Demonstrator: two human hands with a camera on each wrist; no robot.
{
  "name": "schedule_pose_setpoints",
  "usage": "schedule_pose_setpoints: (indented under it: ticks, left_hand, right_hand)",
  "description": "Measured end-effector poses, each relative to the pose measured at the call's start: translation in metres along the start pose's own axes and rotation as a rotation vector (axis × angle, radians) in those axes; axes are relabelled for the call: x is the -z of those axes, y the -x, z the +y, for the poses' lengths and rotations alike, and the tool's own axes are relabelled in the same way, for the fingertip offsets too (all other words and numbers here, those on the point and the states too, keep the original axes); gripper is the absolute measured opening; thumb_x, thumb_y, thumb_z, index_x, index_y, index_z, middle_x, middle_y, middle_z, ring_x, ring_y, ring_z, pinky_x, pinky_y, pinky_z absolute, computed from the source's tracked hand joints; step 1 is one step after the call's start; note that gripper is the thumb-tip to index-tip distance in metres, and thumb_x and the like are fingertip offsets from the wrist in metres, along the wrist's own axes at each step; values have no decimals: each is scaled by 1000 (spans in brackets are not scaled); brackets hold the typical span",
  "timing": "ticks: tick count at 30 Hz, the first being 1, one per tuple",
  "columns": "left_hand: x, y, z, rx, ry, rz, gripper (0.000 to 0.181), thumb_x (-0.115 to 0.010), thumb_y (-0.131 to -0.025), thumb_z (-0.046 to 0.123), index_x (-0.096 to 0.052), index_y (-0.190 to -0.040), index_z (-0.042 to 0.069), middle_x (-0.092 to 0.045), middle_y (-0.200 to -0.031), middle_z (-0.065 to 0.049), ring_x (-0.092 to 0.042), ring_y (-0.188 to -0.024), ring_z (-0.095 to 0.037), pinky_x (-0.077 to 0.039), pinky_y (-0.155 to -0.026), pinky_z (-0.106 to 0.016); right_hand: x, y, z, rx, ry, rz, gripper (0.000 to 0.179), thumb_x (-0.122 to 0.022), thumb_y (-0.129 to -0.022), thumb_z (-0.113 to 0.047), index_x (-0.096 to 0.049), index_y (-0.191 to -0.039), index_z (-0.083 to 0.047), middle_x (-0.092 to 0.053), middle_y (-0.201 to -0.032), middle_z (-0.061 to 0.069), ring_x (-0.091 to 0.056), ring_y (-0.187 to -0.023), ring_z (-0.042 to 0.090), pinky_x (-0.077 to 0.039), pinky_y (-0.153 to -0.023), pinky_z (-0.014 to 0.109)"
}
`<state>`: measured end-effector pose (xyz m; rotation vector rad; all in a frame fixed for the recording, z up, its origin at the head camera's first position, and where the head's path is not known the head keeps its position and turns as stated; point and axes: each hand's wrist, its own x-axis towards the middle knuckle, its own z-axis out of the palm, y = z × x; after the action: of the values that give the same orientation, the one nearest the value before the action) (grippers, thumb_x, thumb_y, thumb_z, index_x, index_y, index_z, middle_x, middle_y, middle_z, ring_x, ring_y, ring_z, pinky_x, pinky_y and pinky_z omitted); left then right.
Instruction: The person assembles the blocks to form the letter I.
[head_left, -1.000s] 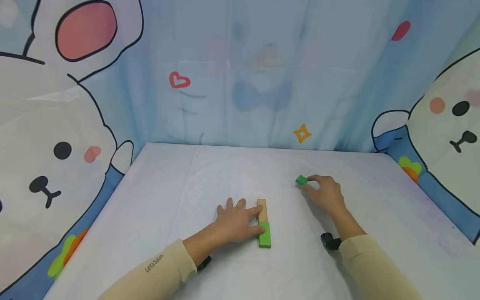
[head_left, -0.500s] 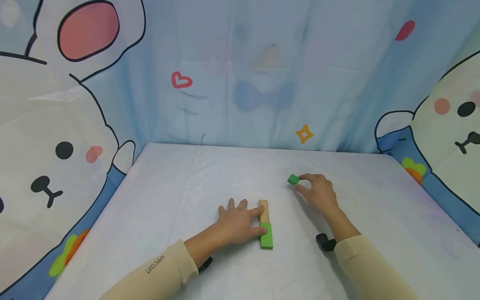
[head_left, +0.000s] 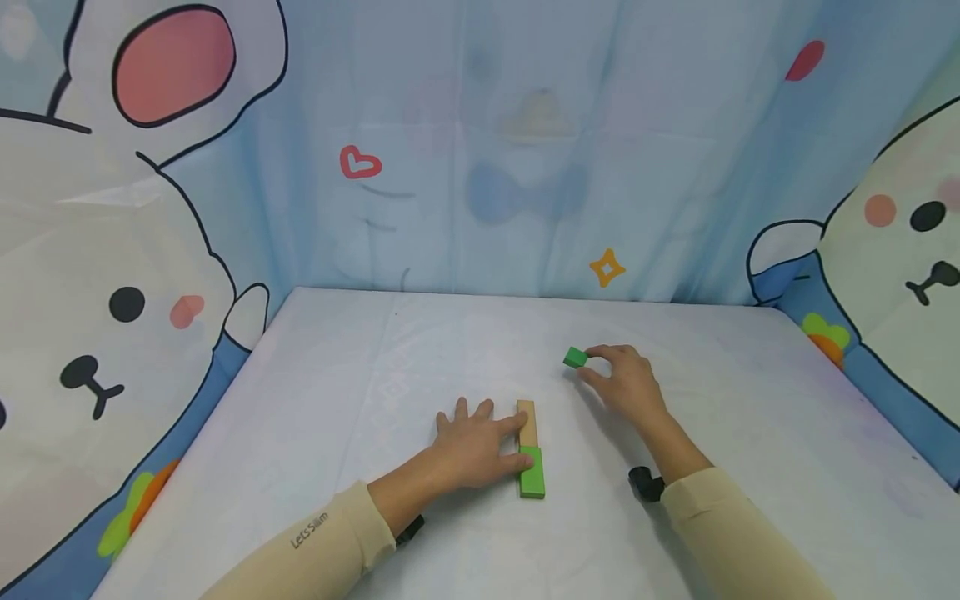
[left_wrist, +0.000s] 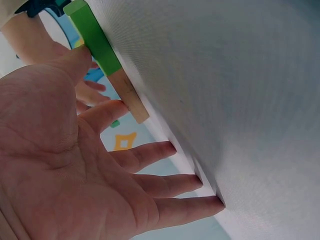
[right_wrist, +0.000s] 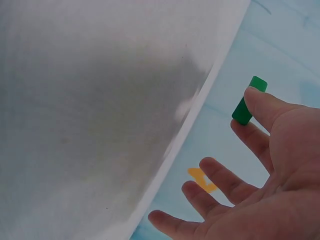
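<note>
A light green block (head_left: 532,482) and a natural wood block (head_left: 527,427) lie end to end in one line on the white table. With fingers spread, my left hand (head_left: 471,450) touches both: the thumb rests at the green block, the index finger at the wood one. The left wrist view shows its other fingertips (left_wrist: 215,203) down on the tabletop. Farther back and to the right, my right hand (head_left: 626,385) pinches a small darker green block (right_wrist: 243,109) between thumb and index finger, held above the table. Its remaining fingers stretch out loosely.
The white tabletop (head_left: 420,342) ends at a light blue curtain (head_left: 420,242) behind it, printed with white cartoon animals on both sides. A black wrist camera (head_left: 646,483) sits below the right wrist.
My right hand has moved left with the small green block, slowing lately. The left hand and the two blocks under it have stayed in place.
</note>
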<state>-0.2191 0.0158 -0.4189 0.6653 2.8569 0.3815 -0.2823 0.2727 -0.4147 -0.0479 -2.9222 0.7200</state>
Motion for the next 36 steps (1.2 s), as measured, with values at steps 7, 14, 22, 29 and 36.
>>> schedule_pose_setpoints:
  ticks: [7, 14, 22, 29, 36]
  left_hand:
    - [0, 1, 0, 3, 1, -8, 64, -61, -95, 65, -51, -152, 40, -46, -158, -15, -34, -148, -53, -34, -110, -73]
    - [-1, -1, 0, 1, -14, -7, 65, -60, -95, 67, -50, -153, 40, -46, -158, -14, -34, -148, -54, -34, -110, -73]
    - [-1, -2, 0, -4, -14, -10, 65, -59, -95, 67, -49, -153, 41, -45, -159, -14, -34, -149, -53, -34, -110, -73]
    - [1, -1, 0, -7, -11, -5, 65, -60, -95, 66, -50, -153, 40, -47, -157, -15, -35, -148, -55, -34, -109, -74]
    - [-1, -1, -1, 5, -14, -21, 65, -59, -95, 68, -49, -153, 42, -45, -159, -14, -35, -148, -53, -35, -110, -73]
  right_hand:
    - [-3, -1, -2, 10, -5, -11, 47, -64, -102, -30, -59, -141, -4, -49, -147, 33, -46, -135, 54, -40, -109, 67]
    - [-8, -2, -9, -1, -14, -48, 47, -64, -103, -30, -59, -142, -6, -51, -146, 32, -47, -135, 52, -41, -110, 66]
    - [-11, -2, -17, 6, -23, -71, 47, -64, -103, -31, -58, -143, -8, -52, -146, 30, -48, -136, 50, -41, -111, 65]
    - [-15, -5, -22, 41, -24, -66, 46, -66, -102, -30, -60, -141, -8, -57, -141, 29, -53, -132, 48, -44, -108, 64]
    - [-20, -5, -29, 45, -24, -93, 44, -65, -102, -31, -61, -141, -10, -58, -141, 27, -55, -131, 46, -46, -107, 62]
